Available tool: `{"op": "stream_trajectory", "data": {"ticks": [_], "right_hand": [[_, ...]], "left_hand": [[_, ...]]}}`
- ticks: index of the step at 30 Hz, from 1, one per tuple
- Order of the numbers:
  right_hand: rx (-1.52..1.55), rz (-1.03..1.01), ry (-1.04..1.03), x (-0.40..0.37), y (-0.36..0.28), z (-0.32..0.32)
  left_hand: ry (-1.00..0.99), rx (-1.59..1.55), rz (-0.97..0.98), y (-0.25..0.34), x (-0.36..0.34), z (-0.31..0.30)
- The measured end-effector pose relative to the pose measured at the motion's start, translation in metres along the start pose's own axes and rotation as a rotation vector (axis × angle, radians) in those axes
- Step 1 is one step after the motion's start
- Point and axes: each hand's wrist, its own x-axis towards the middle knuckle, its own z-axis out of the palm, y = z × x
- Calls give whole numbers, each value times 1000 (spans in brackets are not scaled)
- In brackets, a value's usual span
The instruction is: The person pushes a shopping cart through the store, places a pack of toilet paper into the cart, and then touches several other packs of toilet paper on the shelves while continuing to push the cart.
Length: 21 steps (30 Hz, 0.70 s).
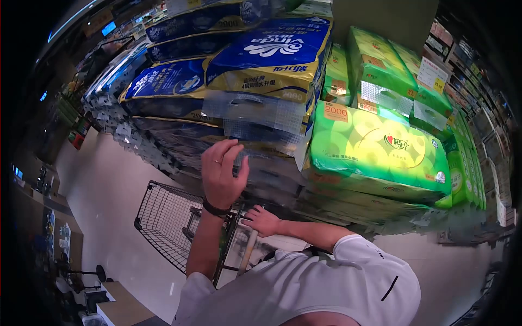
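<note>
Where the left grip (pixel 224 167) points, blue packs (pixel 272 57) lie near.

Pale, glossy floor (pixel 106 201) — directly on it, a black wire shopping cart (pixel 163 220).

Bare floor (pixel 109 206) left of the cart (pixel 163 220), but stacked tissue packs (pixel 266 60) squarely ahead.

Blue packs (pixel 272 49) (stacked), wire cart (pixel 167 231) beside
</note>
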Motion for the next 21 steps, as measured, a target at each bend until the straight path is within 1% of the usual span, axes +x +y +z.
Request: {"op": "stream_trajectory", "data": {"ticks": [2, 5, 6, 7, 10, 12, 14, 16, 17, 19, 21], "right_hand": [[-15, 65, 205, -12, -8, -2], [61, 143, 247, -43, -15, -9], [76, 168, 278, -54, -18, -8], [118, 245, 278, -70, -30, -22], [393, 592, 207, -117, -30, 13], [495, 819, 391, -160, -20, 61], [557, 973, 239, -206, -10, 70], [549, 1141, 230, -246, -2, 95], [573, 1196, 191, -265, 3, 105], [622, 1298, 103, -293, 8, 121], [571, 1318, 116, -307, 5, 131]], "left_hand": [[38, 71, 118, -2, 39, 14], [73, 121, 173, -2, 64, 34], [63, 142, 159, -4, 67, 40], [51, 160, 152, -9, 68, 45], [53, 160, 154, -16, 78, 54], [45, 127, 162, -22, 83, 55], [63, 156, 287, -22, 96, 44], [46, 169, 366, -21, 105, 36], [71, 152, 369, -19, 111, 36], [47, 166, 414, -13, 116, 26], [37, 196, 471, -4, 114, 12]]}}
